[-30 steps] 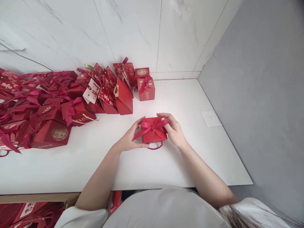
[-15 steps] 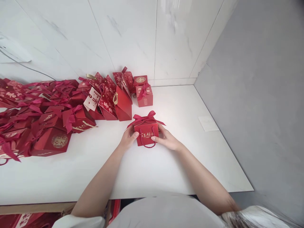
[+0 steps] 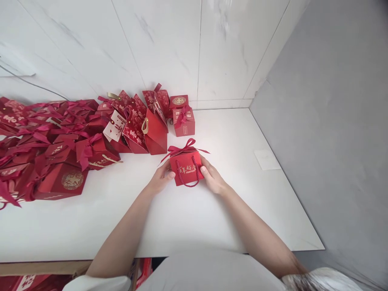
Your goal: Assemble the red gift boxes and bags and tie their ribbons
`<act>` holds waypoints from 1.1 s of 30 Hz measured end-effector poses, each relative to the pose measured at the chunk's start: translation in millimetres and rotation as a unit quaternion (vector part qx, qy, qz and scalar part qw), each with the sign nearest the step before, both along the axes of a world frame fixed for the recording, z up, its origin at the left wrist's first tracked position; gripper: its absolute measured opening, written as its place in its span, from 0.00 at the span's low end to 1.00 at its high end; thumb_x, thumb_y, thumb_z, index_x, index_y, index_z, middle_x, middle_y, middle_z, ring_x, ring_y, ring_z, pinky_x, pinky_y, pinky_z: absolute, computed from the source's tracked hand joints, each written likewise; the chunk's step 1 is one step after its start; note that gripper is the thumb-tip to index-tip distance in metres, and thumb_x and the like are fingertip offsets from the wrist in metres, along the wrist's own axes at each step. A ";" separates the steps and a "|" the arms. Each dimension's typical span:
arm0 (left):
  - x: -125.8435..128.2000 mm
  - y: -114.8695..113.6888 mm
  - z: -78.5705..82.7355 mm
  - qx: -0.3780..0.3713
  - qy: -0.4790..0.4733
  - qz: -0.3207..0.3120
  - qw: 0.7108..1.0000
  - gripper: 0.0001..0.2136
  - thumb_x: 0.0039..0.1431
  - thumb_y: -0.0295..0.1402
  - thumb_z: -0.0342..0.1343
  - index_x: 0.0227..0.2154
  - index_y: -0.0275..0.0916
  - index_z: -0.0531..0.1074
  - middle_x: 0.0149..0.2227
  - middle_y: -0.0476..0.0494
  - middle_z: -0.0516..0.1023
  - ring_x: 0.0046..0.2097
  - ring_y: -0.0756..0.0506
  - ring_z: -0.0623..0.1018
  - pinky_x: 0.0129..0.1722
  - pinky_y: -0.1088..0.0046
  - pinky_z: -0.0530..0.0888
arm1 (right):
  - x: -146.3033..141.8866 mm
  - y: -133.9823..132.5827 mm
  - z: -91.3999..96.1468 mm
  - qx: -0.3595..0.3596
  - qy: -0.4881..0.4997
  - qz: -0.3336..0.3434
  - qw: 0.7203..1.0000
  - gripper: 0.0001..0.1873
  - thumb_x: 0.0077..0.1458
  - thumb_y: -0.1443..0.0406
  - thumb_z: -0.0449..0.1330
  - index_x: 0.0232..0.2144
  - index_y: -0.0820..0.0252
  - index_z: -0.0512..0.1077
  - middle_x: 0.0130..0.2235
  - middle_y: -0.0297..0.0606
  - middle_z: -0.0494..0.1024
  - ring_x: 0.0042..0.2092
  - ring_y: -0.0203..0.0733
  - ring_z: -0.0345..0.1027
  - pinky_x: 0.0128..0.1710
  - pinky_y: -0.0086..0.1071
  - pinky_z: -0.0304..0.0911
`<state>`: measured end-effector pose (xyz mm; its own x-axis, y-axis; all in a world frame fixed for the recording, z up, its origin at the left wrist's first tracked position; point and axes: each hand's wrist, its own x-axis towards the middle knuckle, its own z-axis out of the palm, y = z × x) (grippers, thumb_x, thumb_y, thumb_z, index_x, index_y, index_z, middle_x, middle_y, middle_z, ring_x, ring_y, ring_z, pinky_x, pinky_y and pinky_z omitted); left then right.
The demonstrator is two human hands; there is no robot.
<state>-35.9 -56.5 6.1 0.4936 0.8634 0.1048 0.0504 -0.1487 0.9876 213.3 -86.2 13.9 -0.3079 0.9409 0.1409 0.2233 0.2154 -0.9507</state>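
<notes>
Head view: L hand (image 3: 160,180) & R hand (image 3: 212,178) both grip the little red box (image 3: 185,169), one each side, on the white table (image 3: 236,133). Prob. light, thin card, squashes easy; hold flat sides, not the bow (image 3: 183,148).

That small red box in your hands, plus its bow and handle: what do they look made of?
Box: likely matte red card, crisp folded edges, gold print probably foil.
Bow: satin-like ribbon, soft sheen, limp tails.
Handle: seemingly twisted cord, hanging in a loose loop.
</notes>
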 end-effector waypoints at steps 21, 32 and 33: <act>1.1 0.0 7.5 -0.002 0.007 0.006 1.000 0.36 0.59 0.56 0.55 0.64 0.38 0.63 0.62 0.29 0.68 0.61 0.29 0.70 0.59 0.52 0.69 | -0.4 0.3 8.2 -0.047 0.034 0.003 0.998 0.33 0.66 0.46 0.46 0.68 0.52 0.54 0.63 0.41 0.67 0.63 0.49 0.62 0.63 0.46 0.58; 6.5 -4.3 4.1 0.004 0.019 0.093 0.996 0.33 0.59 0.55 0.55 0.60 0.36 0.68 0.58 0.33 0.73 0.59 0.31 0.73 0.58 0.54 0.70 | -3.2 -0.7 6.6 -0.054 0.038 -0.010 0.998 0.33 0.67 0.46 0.45 0.67 0.50 0.54 0.64 0.39 0.66 0.63 0.48 0.62 0.63 0.45 0.57; 9.6 -6.0 5.3 0.004 0.016 0.120 0.993 0.32 0.60 0.55 0.54 0.60 0.36 0.69 0.58 0.34 0.73 0.59 0.31 0.72 0.59 0.55 0.69 | -3.4 -0.7 6.2 -0.062 0.038 -0.013 0.997 0.33 0.66 0.45 0.45 0.67 0.50 0.54 0.64 0.39 0.66 0.63 0.48 0.62 0.63 0.45 0.57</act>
